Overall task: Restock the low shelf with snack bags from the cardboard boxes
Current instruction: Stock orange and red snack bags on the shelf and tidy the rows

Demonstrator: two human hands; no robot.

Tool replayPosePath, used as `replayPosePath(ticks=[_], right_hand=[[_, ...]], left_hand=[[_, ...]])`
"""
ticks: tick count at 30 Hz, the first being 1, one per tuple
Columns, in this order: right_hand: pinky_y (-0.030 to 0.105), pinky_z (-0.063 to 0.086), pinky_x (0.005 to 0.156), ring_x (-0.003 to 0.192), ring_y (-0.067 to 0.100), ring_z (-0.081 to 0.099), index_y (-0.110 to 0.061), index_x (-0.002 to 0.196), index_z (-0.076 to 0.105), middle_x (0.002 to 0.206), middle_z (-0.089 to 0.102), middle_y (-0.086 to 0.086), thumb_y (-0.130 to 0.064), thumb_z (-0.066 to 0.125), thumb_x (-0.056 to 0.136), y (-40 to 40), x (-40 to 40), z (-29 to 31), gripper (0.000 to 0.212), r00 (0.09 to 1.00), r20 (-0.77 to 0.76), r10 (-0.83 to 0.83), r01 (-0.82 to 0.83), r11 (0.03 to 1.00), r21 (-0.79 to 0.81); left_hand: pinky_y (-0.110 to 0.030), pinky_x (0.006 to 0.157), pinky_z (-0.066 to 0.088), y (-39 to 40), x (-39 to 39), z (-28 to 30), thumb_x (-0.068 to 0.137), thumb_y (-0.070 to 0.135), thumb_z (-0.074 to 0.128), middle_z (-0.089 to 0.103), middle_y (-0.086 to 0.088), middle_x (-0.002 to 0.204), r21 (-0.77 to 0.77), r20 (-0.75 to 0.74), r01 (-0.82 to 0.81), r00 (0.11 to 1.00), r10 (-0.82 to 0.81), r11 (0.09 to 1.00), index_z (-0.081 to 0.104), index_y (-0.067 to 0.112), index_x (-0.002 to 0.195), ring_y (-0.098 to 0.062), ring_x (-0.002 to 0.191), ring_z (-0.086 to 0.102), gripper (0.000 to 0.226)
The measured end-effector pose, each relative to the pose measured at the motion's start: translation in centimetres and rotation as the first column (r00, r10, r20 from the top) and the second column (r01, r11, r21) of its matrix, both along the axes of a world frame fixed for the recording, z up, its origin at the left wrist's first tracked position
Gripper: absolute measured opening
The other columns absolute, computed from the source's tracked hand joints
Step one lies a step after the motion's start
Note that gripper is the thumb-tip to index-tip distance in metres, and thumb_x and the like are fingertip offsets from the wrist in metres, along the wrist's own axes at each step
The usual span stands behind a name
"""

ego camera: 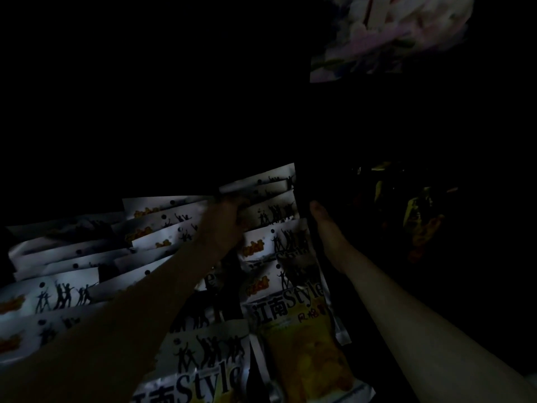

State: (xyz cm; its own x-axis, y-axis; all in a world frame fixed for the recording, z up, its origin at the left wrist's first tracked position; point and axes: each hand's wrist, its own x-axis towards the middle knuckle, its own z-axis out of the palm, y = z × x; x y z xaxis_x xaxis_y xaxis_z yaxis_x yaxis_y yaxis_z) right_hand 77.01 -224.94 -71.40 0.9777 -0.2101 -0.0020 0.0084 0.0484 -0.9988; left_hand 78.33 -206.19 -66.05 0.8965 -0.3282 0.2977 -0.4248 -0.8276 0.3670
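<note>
Snack bags (290, 303) upright, tops farthest.

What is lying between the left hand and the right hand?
In the head view, white snack bags stand between the left hand and right hand.

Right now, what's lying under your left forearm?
Rows of overlapping white snack bags printed with dancing silhouettes run beneath the left forearm. The left hand reaches among them. The shelf beneath is covered and too dark to see.
</note>
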Motion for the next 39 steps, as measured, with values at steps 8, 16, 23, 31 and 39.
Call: replayPosePath(ticks=[8,16,23,31,39], right_hand=[[0.032,0.030,0.107,0.135,0.022,0.033,-0.024,0.147,0.027,0.149,0.033,0.002,-0.045,0.055,0.089,-2.0,-7.9,0.9,0.067,0.974,-0.222,0.045,-0.110,0.950,-0.291],[0.050,0.019,0.116,0.144,0.026,-0.009,-0.055,0.132,-0.022,0.152,-0.029,-0.007,-0.051,0.080,0.062,0.5,-18.0,-2.5,0.124,0.833,-0.464,0.301,-0.552,0.513,-0.658],[0.054,0.022,0.113,0.144,0.035,-0.006,-0.040,0.138,-0.030,0.148,-0.038,0.006,-0.041,0.074,0.076,3.4,-18.8,-6.4,0.121,0.876,-0.474,0.089,-0.465,0.419,-0.780],[0.054,0.023,0.111,0.141,0.042,0.009,-0.033,0.142,-0.027,0.152,-0.027,0.014,-0.018,0.065,0.087,5.9,-14.7,-6.6,0.108,0.918,-0.379,-0.118,-0.326,0.323,-0.888],[0.045,0.023,0.114,0.142,0.035,0.011,-0.019,0.148,0.015,0.155,-0.003,0.011,-0.028,0.065,0.086,6.6,-16.3,-2.5,0.080,0.979,-0.205,-0.014,-0.175,0.462,-0.869]], left_hand=[[-0.033,0.087,0.044,2.4,-5.8,0.9,0.097,0.013,0.047,0.055,-0.017,0.130,-0.006,0.092,0.059,0.994,-0.058,0.998,0.051,0.007,0.131,-0.036,0.107,0.057,0.035],[-0.047,0.102,0.028,6.0,-15.3,-2.7,0.093,0.030,0.038,0.061,-0.011,0.123,0.231,0.379,0.129,0.901,-0.211,0.964,0.060,0.012,0.119,-0.025,0.119,0.047,0.039],[-0.063,0.107,0.012,10.2,-19.2,-7.8,0.064,0.077,0.057,0.026,-0.008,0.154,0.703,0.128,0.158,0.931,-0.343,0.693,0.025,0.024,0.147,-0.034,0.141,0.017,0.104],[-0.072,0.091,-0.026,9.5,-19.9,-7.5,0.091,0.048,0.049,-0.049,-0.022,0.137,0.736,0.028,-0.044,0.999,0.034,0.675,-0.046,0.024,0.131,-0.055,0.119,-0.043,0.105],[-0.054,0.111,-0.006,10.3,-20.7,-3.9,0.090,0.053,0.046,-0.015,-0.030,0.148,0.679,0.040,0.026,0.997,-0.073,0.733,-0.002,0.002,0.147,-0.047,0.140,-0.007,0.090]])
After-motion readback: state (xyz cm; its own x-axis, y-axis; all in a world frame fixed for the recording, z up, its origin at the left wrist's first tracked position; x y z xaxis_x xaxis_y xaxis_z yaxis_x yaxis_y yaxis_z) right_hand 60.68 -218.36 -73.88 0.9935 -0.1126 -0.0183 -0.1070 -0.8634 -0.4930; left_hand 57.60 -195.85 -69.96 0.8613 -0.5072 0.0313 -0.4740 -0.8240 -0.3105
